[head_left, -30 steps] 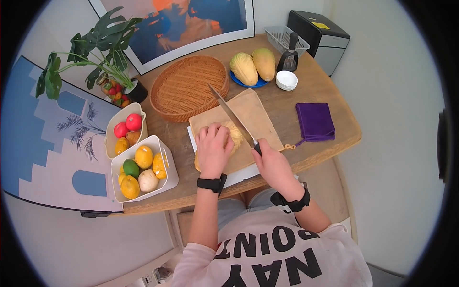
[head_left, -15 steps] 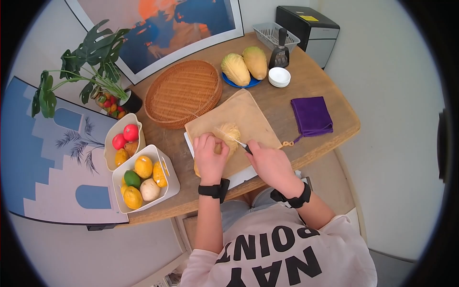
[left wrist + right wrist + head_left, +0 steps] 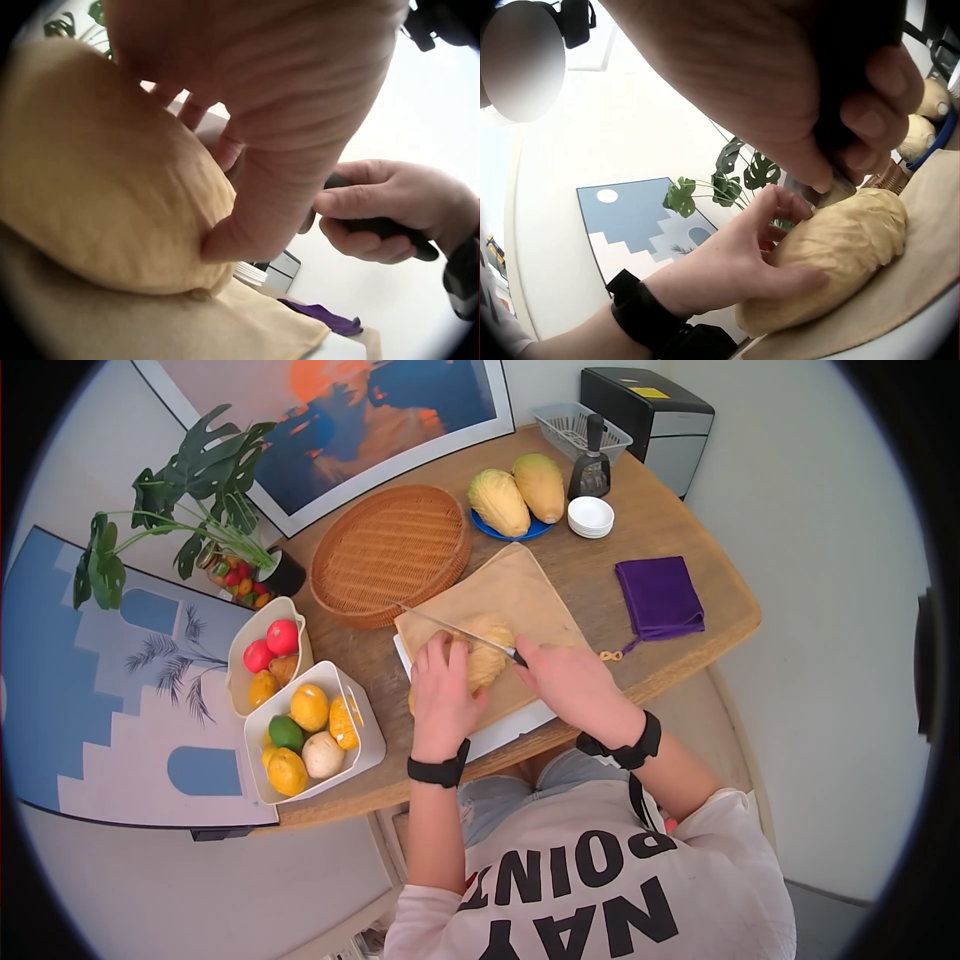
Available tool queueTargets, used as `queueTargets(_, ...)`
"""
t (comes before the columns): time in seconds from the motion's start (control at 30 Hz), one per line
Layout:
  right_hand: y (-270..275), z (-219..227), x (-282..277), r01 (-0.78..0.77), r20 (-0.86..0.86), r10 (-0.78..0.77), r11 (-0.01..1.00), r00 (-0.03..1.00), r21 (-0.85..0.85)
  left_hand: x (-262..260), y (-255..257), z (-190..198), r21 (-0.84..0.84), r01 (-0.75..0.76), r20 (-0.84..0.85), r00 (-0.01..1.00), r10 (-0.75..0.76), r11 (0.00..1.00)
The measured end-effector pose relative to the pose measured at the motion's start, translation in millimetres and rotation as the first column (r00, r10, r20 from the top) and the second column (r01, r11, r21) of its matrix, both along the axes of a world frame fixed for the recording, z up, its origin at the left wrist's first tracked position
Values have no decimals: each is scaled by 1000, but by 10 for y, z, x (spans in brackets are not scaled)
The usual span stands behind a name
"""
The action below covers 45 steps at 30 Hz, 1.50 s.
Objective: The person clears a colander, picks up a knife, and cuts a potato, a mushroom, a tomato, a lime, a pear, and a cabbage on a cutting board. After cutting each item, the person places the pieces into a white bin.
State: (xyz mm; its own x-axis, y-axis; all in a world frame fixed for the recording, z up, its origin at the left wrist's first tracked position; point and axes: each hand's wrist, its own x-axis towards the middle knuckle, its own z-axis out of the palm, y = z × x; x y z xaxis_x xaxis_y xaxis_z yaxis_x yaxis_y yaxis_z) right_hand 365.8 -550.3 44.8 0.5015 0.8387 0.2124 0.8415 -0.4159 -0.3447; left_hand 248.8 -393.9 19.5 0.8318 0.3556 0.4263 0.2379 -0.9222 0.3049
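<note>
A pale yellow napa cabbage lies on a tan cloth spread over a white board. My left hand grips its near left side, thumb on one flank and fingers over the top; the wrinkled leaves show clearly in the right wrist view. My right hand holds a knife by its black handle. The long blade lies across the top of the cabbage in the head view, pointing to the far left. The blade's edge is mostly hidden behind my right fingers in the right wrist view.
At left stand white bins of fruit and vegetables. Behind the board are a round wicker tray and a blue plate with two yellow vegetables. White bowls and a folded purple cloth sit to the right.
The knife came down from above the board's right side onto the cabbage, its blade swinging leftward. My left hand has shifted slightly on the cabbage, and the head view has tilted.
</note>
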Motion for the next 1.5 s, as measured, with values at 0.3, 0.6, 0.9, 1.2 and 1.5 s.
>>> queueTargets(0.3,11,126,99,9,60,-10,1000,998,16,77,121,68,45,-29,131,991,23,999)
queueTargets(0.6,110,181,34,-18,99,18,1000,995,1,190,12,-56,67,-210,180,964,195,975)
queueTargets(0.9,180,169,16,-68,57,69,997,996,-34,133,1,-33,62,-252,198,951,236,966)
queueTargets(1.2,222,9,-49,-92,70,91,996,993,17,146,-4,45,8,-252,141,958,248,968)
queueTargets(1.5,261,-76,-121,-67,22,67,998,998,-12,134,123,61,22,-225,114,969,221,974)
